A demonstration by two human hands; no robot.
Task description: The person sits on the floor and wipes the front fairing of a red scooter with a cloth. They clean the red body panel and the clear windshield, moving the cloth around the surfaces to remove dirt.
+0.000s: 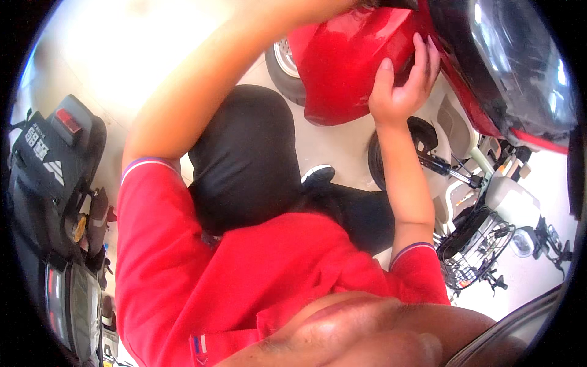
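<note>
My right hand [406, 91] rests against a glossy red body panel [339, 69] of a vehicle, thumb and fingers spread along its right edge. Nothing shows within its grasp. A wheel with a black tyre [286, 82] and pale rim stands partly behind the panel. My left forearm [257, 32] reaches across the top of the view, and the left hand lies beyond the upper edge. To the right of my fingers is a dark, shiny, curved cover [513, 59] with a red lower trim.
A black scooter [59, 151] with a red tail light stands at the left. At the right is a pale two-wheeler [509, 197] with a wire basket [486, 252] and a shock absorber [442, 167]. My black-trousered knee [245, 151] is bent before me, above tiled floor [330, 142].
</note>
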